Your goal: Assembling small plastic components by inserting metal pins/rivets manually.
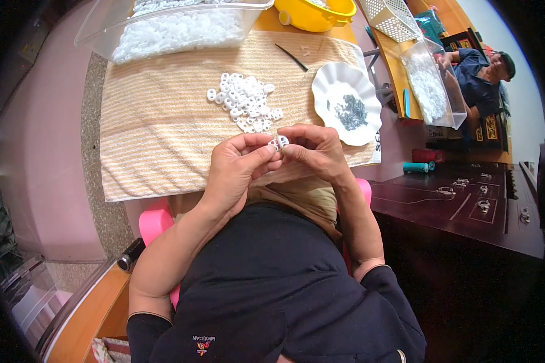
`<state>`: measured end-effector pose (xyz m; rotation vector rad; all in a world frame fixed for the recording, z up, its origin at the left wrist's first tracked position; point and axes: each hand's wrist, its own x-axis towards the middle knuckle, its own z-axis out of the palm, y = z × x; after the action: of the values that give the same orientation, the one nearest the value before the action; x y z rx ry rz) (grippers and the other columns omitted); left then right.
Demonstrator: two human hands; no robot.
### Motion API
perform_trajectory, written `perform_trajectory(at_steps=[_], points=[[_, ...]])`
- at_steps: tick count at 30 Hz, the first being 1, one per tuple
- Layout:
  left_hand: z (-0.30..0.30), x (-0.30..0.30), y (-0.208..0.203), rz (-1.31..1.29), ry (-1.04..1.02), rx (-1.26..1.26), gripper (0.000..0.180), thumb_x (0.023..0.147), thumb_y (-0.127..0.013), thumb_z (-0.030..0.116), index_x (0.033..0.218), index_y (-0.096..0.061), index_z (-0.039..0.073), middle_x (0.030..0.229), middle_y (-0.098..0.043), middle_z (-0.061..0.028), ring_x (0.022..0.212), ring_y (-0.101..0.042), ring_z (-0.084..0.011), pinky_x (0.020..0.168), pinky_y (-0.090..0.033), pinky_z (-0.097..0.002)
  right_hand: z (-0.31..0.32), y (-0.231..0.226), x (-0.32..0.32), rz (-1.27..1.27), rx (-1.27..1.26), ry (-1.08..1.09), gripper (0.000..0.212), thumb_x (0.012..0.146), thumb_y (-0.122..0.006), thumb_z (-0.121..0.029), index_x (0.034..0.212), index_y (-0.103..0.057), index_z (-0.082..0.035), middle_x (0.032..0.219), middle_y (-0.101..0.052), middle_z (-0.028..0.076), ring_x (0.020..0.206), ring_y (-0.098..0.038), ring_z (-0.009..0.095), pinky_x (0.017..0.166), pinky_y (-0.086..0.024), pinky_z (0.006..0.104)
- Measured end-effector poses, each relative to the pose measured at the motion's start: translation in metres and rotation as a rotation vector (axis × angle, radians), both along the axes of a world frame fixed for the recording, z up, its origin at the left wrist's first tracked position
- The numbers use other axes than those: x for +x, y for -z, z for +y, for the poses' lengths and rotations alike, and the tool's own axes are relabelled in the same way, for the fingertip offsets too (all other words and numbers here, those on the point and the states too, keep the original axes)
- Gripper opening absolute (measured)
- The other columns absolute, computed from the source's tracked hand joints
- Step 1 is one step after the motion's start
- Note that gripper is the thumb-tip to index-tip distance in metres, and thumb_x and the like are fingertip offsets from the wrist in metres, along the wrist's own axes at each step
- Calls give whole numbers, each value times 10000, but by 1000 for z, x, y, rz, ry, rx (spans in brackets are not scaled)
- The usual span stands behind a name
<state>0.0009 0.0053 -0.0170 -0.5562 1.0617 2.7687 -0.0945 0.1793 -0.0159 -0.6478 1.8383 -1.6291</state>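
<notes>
My two hands meet over the near edge of a striped towel. Thumb and fingertips of my right hand [317, 151] pinch a small white oval plastic piece [283, 142] with dark spots or holes in its face. Against it, the closed fingertips of my left hand [243, 158] grip a small pale plastic piece [273, 145], mostly covered by the fingers. Just beyond my hands lies a loose pile of white plastic pieces with holes [246, 100]. A white scalloped plate [360, 80] to the right holds small dark grey bits [349, 114].
The striped towel [157, 133] covers the table. At the back stand a clear bin [178, 36] of white pieces and a yellow basin [318, 17]. A thin dark stick [291, 57] lies near the plate. At right, another person [479, 75] sits by a second bin [427, 85].
</notes>
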Motion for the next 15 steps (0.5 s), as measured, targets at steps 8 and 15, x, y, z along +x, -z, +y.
perform_trajectory(at_steps=[8, 15], points=[[1, 1, 0, -15, 5, -13, 164, 870, -639, 17, 1025, -616, -33, 908, -664, -107, 773, -657, -150, 726, -576, -254, -1, 0, 2, -30, -20, -9, 287, 853, -653, 27, 1134, -615, 72, 966, -661, 82, 823, -641, 119, 711, -539, 228], [1, 1, 0, -19, 12, -16, 172, 867, -644, 16, 1030, -618, -32, 923, -668, -105, 786, -657, -148, 726, -575, -253, -1, -2, 3, -61, -32, -11, 275, 863, -671, -34, 1122, -629, 51, 944, -693, 69, 845, -647, 102, 755, -534, 232]])
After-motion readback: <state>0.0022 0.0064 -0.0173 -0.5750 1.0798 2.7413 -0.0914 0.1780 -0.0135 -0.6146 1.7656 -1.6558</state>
